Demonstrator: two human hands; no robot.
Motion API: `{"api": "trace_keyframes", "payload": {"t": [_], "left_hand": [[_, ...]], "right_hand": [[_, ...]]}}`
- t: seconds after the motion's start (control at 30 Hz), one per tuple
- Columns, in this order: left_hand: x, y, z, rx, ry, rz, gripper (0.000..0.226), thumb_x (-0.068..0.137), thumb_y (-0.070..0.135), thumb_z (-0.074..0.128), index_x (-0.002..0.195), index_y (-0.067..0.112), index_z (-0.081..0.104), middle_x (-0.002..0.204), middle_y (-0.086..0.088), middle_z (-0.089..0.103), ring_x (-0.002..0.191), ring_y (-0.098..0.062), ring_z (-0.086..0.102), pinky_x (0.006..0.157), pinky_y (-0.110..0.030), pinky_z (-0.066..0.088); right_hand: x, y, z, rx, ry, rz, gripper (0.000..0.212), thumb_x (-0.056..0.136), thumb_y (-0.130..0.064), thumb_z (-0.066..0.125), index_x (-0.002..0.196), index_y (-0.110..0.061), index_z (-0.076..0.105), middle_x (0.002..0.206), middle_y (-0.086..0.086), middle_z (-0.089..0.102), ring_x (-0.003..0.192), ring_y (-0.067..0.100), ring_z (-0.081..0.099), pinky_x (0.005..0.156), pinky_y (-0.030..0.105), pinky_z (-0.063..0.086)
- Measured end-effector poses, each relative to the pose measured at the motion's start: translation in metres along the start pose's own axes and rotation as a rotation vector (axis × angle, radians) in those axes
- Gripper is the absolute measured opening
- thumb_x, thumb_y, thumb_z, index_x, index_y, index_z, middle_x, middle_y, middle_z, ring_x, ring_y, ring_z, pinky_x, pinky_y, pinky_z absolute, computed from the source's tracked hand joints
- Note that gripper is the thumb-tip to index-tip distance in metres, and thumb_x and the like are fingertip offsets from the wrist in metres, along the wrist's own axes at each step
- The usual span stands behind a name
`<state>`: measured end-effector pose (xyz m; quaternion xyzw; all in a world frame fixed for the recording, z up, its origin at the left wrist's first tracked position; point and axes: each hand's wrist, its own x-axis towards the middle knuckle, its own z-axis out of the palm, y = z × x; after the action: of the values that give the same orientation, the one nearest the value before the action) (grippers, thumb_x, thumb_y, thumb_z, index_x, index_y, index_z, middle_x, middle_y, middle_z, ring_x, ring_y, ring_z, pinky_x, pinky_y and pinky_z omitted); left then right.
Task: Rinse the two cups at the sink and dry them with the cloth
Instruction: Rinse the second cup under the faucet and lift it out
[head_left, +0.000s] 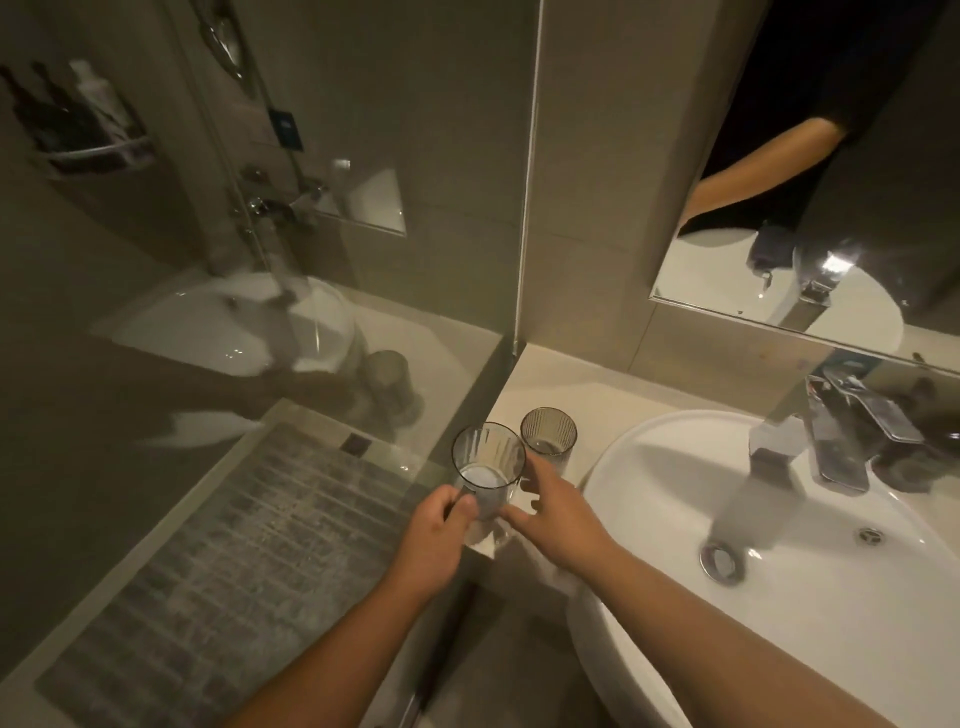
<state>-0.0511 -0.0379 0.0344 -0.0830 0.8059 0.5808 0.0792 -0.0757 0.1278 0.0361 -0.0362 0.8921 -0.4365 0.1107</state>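
I have the near glass cup (488, 467) pinched at its base between the thumb and curled fingers of my left hand (436, 535), over the near left corner of the counter (540, 374). My right hand (558, 512) reaches in just beside it, fingers spread and relaxed, gripping nothing. The second cup (548, 436) stands upright on the counter just beyond, left of the white sink (649, 649).
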Motion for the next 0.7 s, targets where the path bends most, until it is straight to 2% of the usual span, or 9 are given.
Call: {"api": "trace_keyframes", "payload": {"t": [0.1, 0.17, 0.23, 0.3, 0.43, 0.5, 0.57, 0.63, 0.7], "left_hand": [[-0.015, 0.022, 0.011, 0.041, -0.053, 0.104, 0.025, 0.1, 0.014, 0.053, 0.076, 0.009, 0.052, 0.068, 0.002, 0.049, 0.063, -0.009, 0.042, 0.06, -0.024, 0.038], [-0.022, 0.035, 0.024, 0.068, -0.103, 0.171, 0.026, 0.096, 0.02, 0.055, 0.072, 0.01, 0.051, 0.065, 0.006, 0.047, 0.061, -0.009, 0.04, 0.06, -0.032, 0.035], [-0.027, 0.046, 0.042, 0.112, -0.152, 0.23, 0.027, 0.087, 0.03, 0.05, 0.071, 0.009, 0.051, 0.064, 0.006, 0.048, 0.062, -0.012, 0.041, 0.06, -0.035, 0.035], [-0.029, 0.053, 0.067, 0.145, -0.214, 0.266, 0.03, 0.087, 0.031, 0.05, 0.075, 0.003, 0.053, 0.067, 0.0, 0.051, 0.064, -0.013, 0.043, 0.061, -0.035, 0.035], [-0.032, 0.057, 0.126, 0.196, -0.345, 0.258, 0.024, 0.097, 0.015, 0.054, 0.08, -0.001, 0.056, 0.069, -0.002, 0.053, 0.066, -0.014, 0.045, 0.063, -0.035, 0.035], [-0.035, 0.053, 0.155, 0.221, -0.399, 0.243, 0.022, 0.097, 0.015, 0.053, 0.08, 0.002, 0.057, 0.069, 0.0, 0.055, 0.066, -0.013, 0.046, 0.063, -0.033, 0.036], [-0.039, 0.048, 0.183, 0.241, -0.447, 0.228, 0.023, 0.098, 0.017, 0.052, 0.08, 0.002, 0.058, 0.073, -0.007, 0.06, 0.068, -0.015, 0.048, 0.063, -0.032, 0.037], [-0.042, 0.043, 0.206, 0.251, -0.477, 0.202, 0.025, 0.097, 0.018, 0.052, 0.081, 0.0, 0.058, 0.08, -0.016, 0.063, 0.07, -0.017, 0.05, 0.065, -0.032, 0.039], [-0.044, 0.04, 0.222, 0.225, -0.489, 0.153, 0.029, 0.091, 0.024, 0.052, 0.079, -0.002, 0.056, 0.076, -0.016, 0.061, 0.068, -0.016, 0.048, 0.065, -0.033, 0.038]], "right_hand": [[-0.033, 0.001, -0.03, -0.027, 0.059, -0.002, 0.068, 0.084, -0.036, 0.068, 0.143, -0.029, 0.034, 0.136, -0.005, 0.054, 0.119, 0.014, 0.055, 0.098, 0.032, 0.048], [-0.055, 0.006, -0.053, -0.033, 0.104, 0.029, 0.066, 0.086, -0.03, 0.067, 0.143, -0.024, 0.036, 0.137, -0.003, 0.054, 0.12, 0.016, 0.055, 0.097, 0.03, 0.047], [-0.076, 0.017, -0.076, -0.041, 0.159, 0.066, 0.061, 0.087, -0.026, 0.067, 0.141, -0.021, 0.04, 0.136, -0.002, 0.055, 0.119, 0.015, 0.056, 0.096, 0.028, 0.048], [-0.097, 0.033, -0.101, -0.043, 0.217, 0.111, 0.055, 0.087, -0.025, 0.067, 0.138, -0.021, 0.045, 0.135, -0.001, 0.057, 0.116, 0.012, 0.057, 0.097, 0.028, 0.049], [-0.135, 0.068, -0.161, -0.087, 0.411, 0.184, 0.038, 0.09, -0.022, 0.064, 0.128, -0.018, 0.058, 0.127, 0.0, 0.06, 0.108, 0.012, 0.059, 0.092, 0.027, 0.049], [-0.148, 0.085, -0.193, -0.182, 0.551, 0.183, 0.029, 0.091, -0.02, 0.061, 0.119, -0.017, 0.064, 0.122, 0.001, 0.062, 0.105, 0.016, 0.059, 0.092, 0.032, 0.05], [-0.153, 0.102, -0.221, -0.298, 0.68, 0.168, 0.025, 0.09, -0.016, 0.06, 0.114, -0.013, 0.066, 0.12, 0.004, 0.062, 0.11, 0.022, 0.056, 0.093, 0.034, 0.047], [-0.15, 0.119, -0.246, -0.387, 0.745, 0.174, 0.028, 0.09, -0.015, 0.059, 0.117, -0.011, 0.064, 0.124, 0.006, 0.059, 0.117, 0.027, 0.052, 0.096, 0.034, 0.042], [-0.138, 0.132, -0.265, -0.455, 0.689, 0.207, 0.041, 0.09, -0.018, 0.058, 0.131, -0.013, 0.055, 0.139, 0.007, 0.049, 0.129, 0.028, 0.043, 0.103, 0.039, 0.039]]}}
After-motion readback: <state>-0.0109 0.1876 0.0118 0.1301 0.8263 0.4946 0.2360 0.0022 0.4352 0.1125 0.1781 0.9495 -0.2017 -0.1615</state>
